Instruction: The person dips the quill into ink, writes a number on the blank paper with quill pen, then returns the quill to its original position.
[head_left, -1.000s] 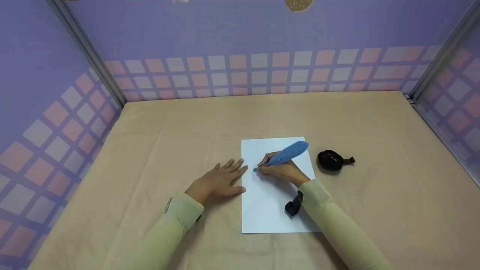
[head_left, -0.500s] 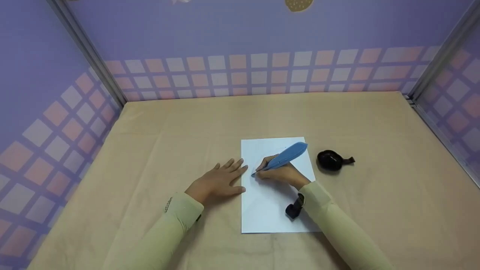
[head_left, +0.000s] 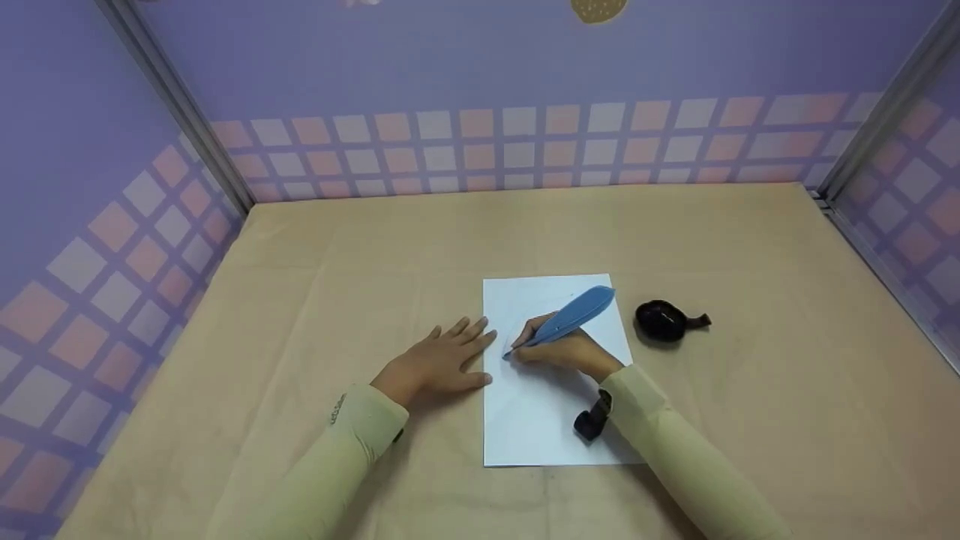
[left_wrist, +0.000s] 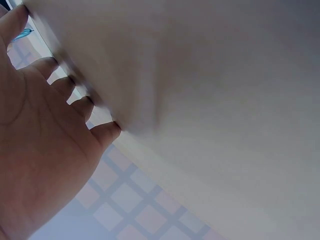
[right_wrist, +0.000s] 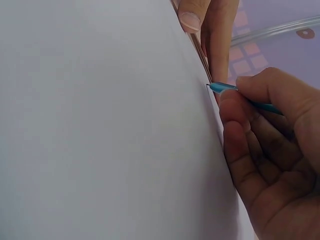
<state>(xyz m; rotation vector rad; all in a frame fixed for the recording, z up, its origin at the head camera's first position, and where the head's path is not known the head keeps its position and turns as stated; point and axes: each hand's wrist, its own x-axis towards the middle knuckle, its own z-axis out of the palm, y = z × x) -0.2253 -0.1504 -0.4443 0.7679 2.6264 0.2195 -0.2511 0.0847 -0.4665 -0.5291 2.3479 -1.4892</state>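
Note:
A white sheet of paper lies on the tan tabletop. My right hand grips a blue feather-shaped pen, its tip touching the paper near the sheet's left edge. In the right wrist view the pen tip meets the paper while my right hand pinches it. My left hand lies flat with spread fingers on the table, its fingertips at the sheet's left edge. The left wrist view shows the left hand pressing on the tabletop.
A small dark ink pot sits on the table just right of the paper. Purple walls with a checkered band enclose the table at the back and both sides. A black wrist-worn device hangs over the paper.
My right hand and the pen have slid slightly down and left along the paper. The left hand has stayed in place.

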